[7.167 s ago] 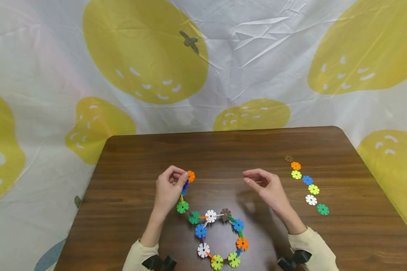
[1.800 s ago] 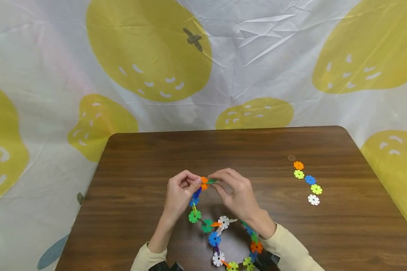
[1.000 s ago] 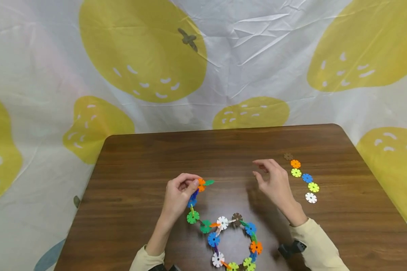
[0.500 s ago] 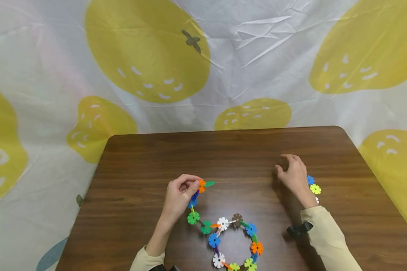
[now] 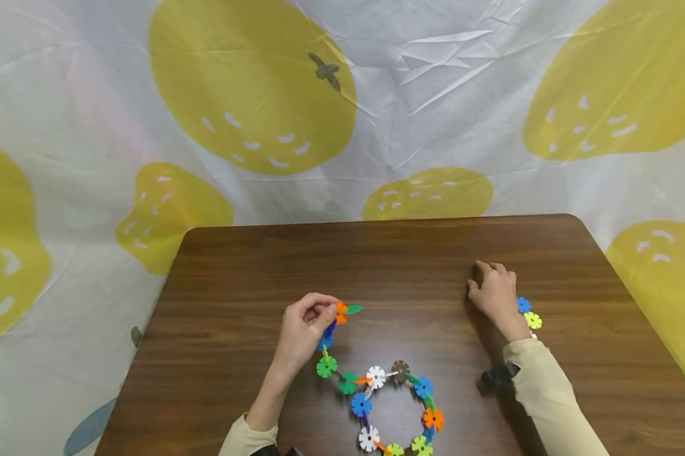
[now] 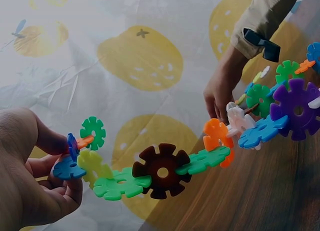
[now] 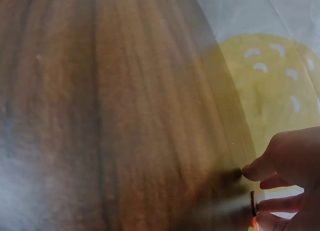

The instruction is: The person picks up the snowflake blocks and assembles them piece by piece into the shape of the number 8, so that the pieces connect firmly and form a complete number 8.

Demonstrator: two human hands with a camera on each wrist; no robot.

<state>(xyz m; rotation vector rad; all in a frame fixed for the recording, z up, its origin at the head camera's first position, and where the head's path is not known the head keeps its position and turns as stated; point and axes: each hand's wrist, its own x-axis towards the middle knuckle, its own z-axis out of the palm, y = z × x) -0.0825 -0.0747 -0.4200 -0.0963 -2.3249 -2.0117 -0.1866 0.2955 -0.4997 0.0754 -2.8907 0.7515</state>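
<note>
My left hand (image 5: 299, 329) pinches the upper end of a chain of notched interlocking discs (image 5: 326, 367). At that end are an orange disc (image 5: 341, 315) and, slotted into it, a green disc (image 5: 354, 310) pointing right. In the left wrist view, a blue disc (image 6: 70, 168) sits at the thumb and fingers. The chain's lower part joins a ring of mixed-colour discs (image 5: 376, 377) on the table. My right hand (image 5: 495, 294) reaches down over the far end of a loose disc row, fingers spread. Beside its fingertips, a brown disc (image 7: 253, 203) shows edge-on.
Loose blue (image 5: 523, 304) and yellow-green (image 5: 533, 320) discs lie beside the right wrist, with a white one partly covered by the sleeve. The brown wooden table (image 5: 251, 259) ends at a printed cloth (image 5: 411, 114) behind it.
The green disc from the loose row's near end became attached to the chain's orange disc. My right hand then let go and moved right to the row, while the left kept its hold.
</note>
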